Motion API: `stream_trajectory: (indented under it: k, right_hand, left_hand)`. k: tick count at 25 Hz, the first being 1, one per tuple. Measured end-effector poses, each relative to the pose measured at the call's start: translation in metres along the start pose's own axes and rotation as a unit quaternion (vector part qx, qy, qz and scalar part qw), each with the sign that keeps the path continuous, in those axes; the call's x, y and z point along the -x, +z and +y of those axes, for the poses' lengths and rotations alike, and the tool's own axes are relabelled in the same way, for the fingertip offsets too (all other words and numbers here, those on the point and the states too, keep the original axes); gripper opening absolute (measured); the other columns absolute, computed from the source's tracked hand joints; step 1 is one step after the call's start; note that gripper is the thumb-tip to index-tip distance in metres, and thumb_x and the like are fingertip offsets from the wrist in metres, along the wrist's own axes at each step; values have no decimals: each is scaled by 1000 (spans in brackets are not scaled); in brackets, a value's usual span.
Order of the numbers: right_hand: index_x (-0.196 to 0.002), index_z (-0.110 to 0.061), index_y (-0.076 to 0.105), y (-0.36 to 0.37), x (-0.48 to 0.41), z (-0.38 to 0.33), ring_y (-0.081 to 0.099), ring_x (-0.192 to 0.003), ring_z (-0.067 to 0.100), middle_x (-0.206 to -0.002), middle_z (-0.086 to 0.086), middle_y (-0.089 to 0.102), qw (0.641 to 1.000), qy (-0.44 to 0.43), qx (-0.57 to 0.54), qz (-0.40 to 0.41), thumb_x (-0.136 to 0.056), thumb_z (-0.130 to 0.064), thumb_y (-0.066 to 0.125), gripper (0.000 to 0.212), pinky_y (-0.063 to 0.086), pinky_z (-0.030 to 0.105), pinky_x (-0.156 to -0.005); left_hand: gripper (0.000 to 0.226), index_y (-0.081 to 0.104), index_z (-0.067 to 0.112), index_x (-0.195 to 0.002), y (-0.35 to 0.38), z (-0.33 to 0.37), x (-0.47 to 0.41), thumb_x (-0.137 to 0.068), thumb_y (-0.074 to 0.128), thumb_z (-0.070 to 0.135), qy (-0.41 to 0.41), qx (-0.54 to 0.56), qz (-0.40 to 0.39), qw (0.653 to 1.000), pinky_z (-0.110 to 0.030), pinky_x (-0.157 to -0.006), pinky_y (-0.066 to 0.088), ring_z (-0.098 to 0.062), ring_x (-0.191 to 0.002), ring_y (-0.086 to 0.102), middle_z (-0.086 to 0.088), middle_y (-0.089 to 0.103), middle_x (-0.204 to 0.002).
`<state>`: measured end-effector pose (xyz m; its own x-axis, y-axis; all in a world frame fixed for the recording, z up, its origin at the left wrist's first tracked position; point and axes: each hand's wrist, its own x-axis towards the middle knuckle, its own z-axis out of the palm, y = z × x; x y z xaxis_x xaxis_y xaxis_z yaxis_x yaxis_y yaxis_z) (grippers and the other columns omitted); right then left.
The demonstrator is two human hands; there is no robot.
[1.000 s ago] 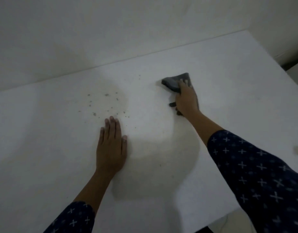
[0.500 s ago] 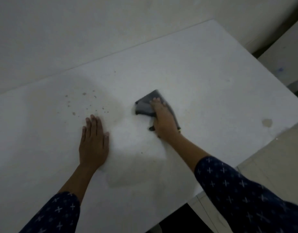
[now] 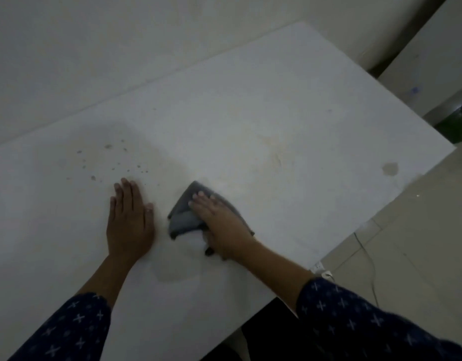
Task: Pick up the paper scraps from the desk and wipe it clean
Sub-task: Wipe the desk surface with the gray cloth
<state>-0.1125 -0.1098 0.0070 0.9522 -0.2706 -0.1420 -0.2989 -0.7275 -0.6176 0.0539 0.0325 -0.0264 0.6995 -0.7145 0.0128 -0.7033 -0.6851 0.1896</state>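
Observation:
My right hand (image 3: 219, 220) presses flat on a folded grey cloth (image 3: 184, 217) on the white desk (image 3: 276, 113); the fingers lie over the cloth and the thumb side grips its near edge. My left hand (image 3: 129, 217) rests palm down on the desk just left of the cloth, fingers together, holding nothing. Several small dark specks (image 3: 109, 160) are scattered on the desk just beyond my left hand. A round brownish stain (image 3: 390, 168) sits near the desk's right edge. No paper scraps are visible.
A pale wall runs behind the desk. The desk's right corner (image 3: 451, 145) gives onto a tiled floor (image 3: 407, 243) with a thin cable (image 3: 371, 261). A green object (image 3: 456, 126) and a pale cabinet (image 3: 427, 56) stand at the far right.
My right hand has dragged the cloth toward me and leftward, closer to my left hand. The left hand has stayed planted on the desk. The view has shifted right, showing more floor.

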Motion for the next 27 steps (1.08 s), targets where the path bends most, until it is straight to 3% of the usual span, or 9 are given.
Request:
stream_trajectory:
  k: [4,7,9,12,14,16,20,23,27]
  right_hand:
    - [-145,-10,31,-64,-24,85,22,-144,22,-155,9,25,970,183,25,155,-76,-10,71,79,11,24,-117]
    - [-143,-13,36,-116,-21,133,29,-141,25,-153,12,31,950,245,59,184,-89,-5,43,55,19,30,-116]
    - [-140,-12,40,-122,-12,113,44,-130,32,-143,17,44,957,232,27,172,-91,-10,35,49,33,37,-110]
    - [-135,-12,44,-68,24,31,53,-115,31,-129,15,54,981,154,-40,108,-87,-3,52,50,44,43,-100]
    - [-140,-12,40,3,62,-25,41,-132,24,-144,13,43,998,38,-41,-5,-82,-2,59,62,34,40,-112]
    - [-144,-10,35,36,82,-32,22,-143,17,-153,9,30,999,-15,-37,-29,-82,-3,53,64,13,34,-120]
    - [-141,-16,41,-9,65,48,33,-138,27,-150,11,37,978,141,-57,140,-73,-1,66,74,26,41,-117]
    - [-141,-20,40,-74,63,114,39,-134,33,-149,12,37,930,280,-19,237,-86,1,47,59,33,42,-112]
    - [-136,-15,45,-75,88,74,52,-117,28,-134,16,52,933,259,-35,248,-91,-6,41,46,40,21,-96]
  left_hand:
    - [66,11,-3,-146,0,2,7,-95,16,38,-1,8,1,1000,-43,-117,8,-33,-144,6,-22,9,-155]
    - [65,11,-4,-146,3,5,12,-96,16,36,-14,1,10,1000,-42,-118,9,-33,-144,8,-22,10,-155]
    - [65,11,-4,-146,5,4,13,-96,17,36,-13,0,15,1000,-42,-118,9,-33,-144,8,-22,10,-155]
    - [67,11,-6,-145,4,5,13,-94,17,37,-9,16,12,1000,-44,-118,10,-34,-144,8,-24,11,-154]
    - [67,11,-7,-145,2,8,18,-94,16,37,-8,20,11,1000,-45,-118,10,-35,-144,8,-24,11,-154]
    - [67,13,-8,-144,1,11,28,-94,16,36,6,19,6,1000,-47,-117,12,-36,-143,10,-26,13,-153]
    - [69,16,-9,-143,3,14,53,-94,13,39,34,10,-13,999,-46,-116,13,-38,-142,14,-27,17,-152]
    - [71,17,-9,-143,4,19,65,-94,12,41,47,9,-17,999,-45,-115,13,-38,-142,15,-27,17,-152]
    - [71,16,-9,-143,5,22,68,-92,14,41,50,23,-30,998,-49,-115,14,-39,-142,14,-28,17,-151]
